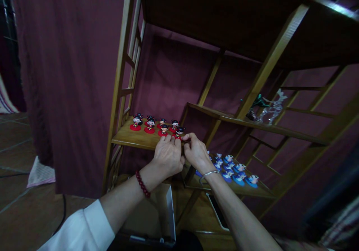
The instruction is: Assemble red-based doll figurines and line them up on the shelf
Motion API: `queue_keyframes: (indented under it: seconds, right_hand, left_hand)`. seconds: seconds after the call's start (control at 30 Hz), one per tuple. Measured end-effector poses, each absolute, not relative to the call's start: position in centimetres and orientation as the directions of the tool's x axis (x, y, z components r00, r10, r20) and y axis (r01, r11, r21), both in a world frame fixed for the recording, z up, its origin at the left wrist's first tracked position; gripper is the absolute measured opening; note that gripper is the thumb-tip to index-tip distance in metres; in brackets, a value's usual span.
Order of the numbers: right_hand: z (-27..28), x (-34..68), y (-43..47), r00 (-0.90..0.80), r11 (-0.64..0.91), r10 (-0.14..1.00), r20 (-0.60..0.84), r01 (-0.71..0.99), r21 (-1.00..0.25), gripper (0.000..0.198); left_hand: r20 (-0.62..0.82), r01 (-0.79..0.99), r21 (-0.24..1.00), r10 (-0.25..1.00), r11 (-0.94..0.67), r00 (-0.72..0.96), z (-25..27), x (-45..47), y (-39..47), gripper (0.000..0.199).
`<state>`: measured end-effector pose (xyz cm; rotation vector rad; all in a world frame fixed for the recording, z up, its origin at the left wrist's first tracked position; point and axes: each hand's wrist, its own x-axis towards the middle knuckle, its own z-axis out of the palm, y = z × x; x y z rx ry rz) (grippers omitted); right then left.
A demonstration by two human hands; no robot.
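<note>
Two rows of small dark-haired figurines on red round bases stand on the wooden shelf point(134, 139). At the row's front right end is a figurine point(180, 131), with both hands at its base. My left hand point(168, 154), with a dark red bead bracelet point(142, 184) at the wrist, has its fingers closed at the base's front left. Beside it, my right hand point(196, 153) pinches the base from the right, a silver bangle point(209, 173) on its wrist. Another red-based figurine point(163, 130) stands just left of the held one. The fingertips partly hide the base.
Several blue-based figurines point(239, 178) stand on a lower shelf to the right. Higher up sits a clear, shiny animal ornament point(273, 108). Below my arms are an open box point(170, 210) and a flat white-edged device point(218, 211). A dark curtain point(70, 94) hangs left.
</note>
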<state>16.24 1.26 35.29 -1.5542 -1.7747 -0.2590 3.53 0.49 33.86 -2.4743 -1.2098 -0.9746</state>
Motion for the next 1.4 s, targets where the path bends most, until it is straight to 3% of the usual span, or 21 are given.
queue_keyframes:
  seconds: [0.73,1.17,1.4]
  right_hand:
    - [35.2,16.3,0.7,0.043,0.228,0.766,0.642,0.915,-0.333,0.025]
    - [33.3,14.7,-2.5,-0.062,0.543,0.596,0.800,0.766,-0.345,0.019]
    - [32.3,14.0,-3.8,-0.045,0.568,0.587,0.808,0.735,-0.372,0.020]
  left_hand:
    - [0.665,0.777,0.077,0.613,-0.625,0.427,33.6,3.4,0.0,0.033]
    - [0.810,0.670,0.105,0.454,-0.735,0.372,31.4,2.5,-0.8,0.028]
    - [0.843,0.612,0.139,0.417,-0.778,0.339,31.0,2.0,-1.5,0.026]
